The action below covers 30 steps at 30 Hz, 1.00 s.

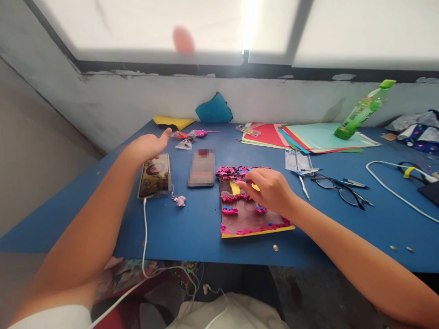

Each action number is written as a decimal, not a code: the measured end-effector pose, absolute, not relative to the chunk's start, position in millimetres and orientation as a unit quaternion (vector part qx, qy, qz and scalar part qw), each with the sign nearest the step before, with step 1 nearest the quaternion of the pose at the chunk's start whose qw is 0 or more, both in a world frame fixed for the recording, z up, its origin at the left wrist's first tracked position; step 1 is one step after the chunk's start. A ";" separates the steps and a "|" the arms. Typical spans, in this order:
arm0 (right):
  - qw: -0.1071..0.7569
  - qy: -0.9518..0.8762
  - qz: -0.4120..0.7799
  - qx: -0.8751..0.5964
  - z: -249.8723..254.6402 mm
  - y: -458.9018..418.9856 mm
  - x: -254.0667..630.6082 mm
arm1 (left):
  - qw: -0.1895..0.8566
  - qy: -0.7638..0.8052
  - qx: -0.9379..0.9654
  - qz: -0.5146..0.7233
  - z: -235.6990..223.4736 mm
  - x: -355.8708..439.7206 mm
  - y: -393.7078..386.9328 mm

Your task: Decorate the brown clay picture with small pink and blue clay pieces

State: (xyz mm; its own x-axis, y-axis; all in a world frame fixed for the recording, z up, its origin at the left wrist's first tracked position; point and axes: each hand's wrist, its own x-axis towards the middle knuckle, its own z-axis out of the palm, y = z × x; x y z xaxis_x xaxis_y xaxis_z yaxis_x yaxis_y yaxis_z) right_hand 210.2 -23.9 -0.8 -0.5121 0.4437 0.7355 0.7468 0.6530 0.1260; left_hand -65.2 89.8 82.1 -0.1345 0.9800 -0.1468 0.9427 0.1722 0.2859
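Observation:
A brown panel (243,219) with a yellow edge lies on the table, decorated with pink, purple and blue bits that look like modelling clay. Over its upper right part is my right hand (269,188), fingertips drawn together in a pinch beside a yellow strip (235,188). Whatever is between those fingertips is too small to make out. My left hand (147,147) hovers at the top of a charging phone (155,176), one finger stretched out and no object visible in it; its other fingers are partly hidden. Small plastic packets (185,142) lie just past it.
A second phone (201,169) lies left of the panel. Eyeglasses (339,189), slim tools (304,186) and a clear case (298,161) lie right. Coloured sheets (318,137) and a tilted green bottle (360,114) are behind. A white cable (144,237) hangs over the front edge.

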 end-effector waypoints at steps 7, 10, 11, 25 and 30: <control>0.362 -0.852 -0.206 -0.317 2.5 -26.1 206.6 | 0.225 0.630 0.726 0.162 74.8 -28.9 61.8; 0.382 -0.855 -0.196 -0.291 4.1 -29.1 204.6 | 0.418 0.473 0.766 0.119 58.0 -6.8 38.5; 0.389 -0.854 -0.197 -0.284 4.5 -30.2 204.1 | 0.450 0.430 0.775 0.108 52.3 -1.1 30.7; 0.422 -0.836 -0.217 -0.277 4.5 -35.5 201.9 | 0.675 0.281 0.652 0.201 28.1 15.9 1.4; 0.414 -0.835 -0.214 -0.292 1.9 -31.0 203.2 | 0.651 0.319 0.634 0.270 28.8 16.7 6.0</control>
State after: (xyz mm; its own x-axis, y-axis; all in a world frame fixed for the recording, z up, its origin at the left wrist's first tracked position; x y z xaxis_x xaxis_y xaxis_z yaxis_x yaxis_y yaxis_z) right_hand 203.2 -31.0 1.9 -0.4862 0.3108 0.8167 0.6654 0.7375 0.1155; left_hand 16.7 6.0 28.8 0.6510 0.7555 -0.0738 0.0531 0.0517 0.9973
